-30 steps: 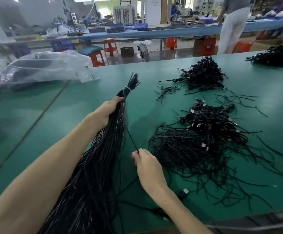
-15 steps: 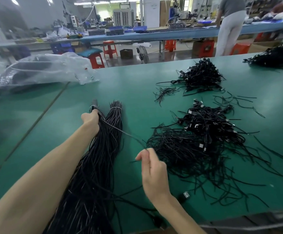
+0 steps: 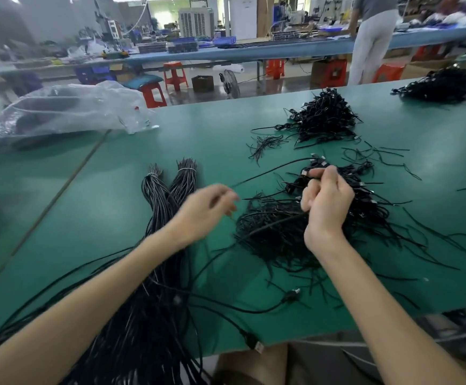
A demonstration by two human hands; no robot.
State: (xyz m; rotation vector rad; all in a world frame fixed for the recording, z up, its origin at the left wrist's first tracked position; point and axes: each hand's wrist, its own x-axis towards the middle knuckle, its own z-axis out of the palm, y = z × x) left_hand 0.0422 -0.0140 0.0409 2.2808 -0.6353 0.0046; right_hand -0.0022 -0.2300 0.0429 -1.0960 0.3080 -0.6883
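The loose pile of black cables (image 3: 282,234) lies on the green counter (image 3: 115,218), right of centre. Over it the right hand (image 3: 327,202), fingers curled, pinches a connector end (image 3: 306,172). At its nine o'clock the left hand (image 3: 205,211) is blurred, and I cannot tell whether it grips the thin cable (image 3: 268,171) at its fingertips. Tied bundles (image 3: 170,187) lie at that hand's ten o'clock. A second heap (image 3: 323,118) sits at the pile's twelve o'clock, and a plastic bag (image 3: 68,109) lies far off at ten.
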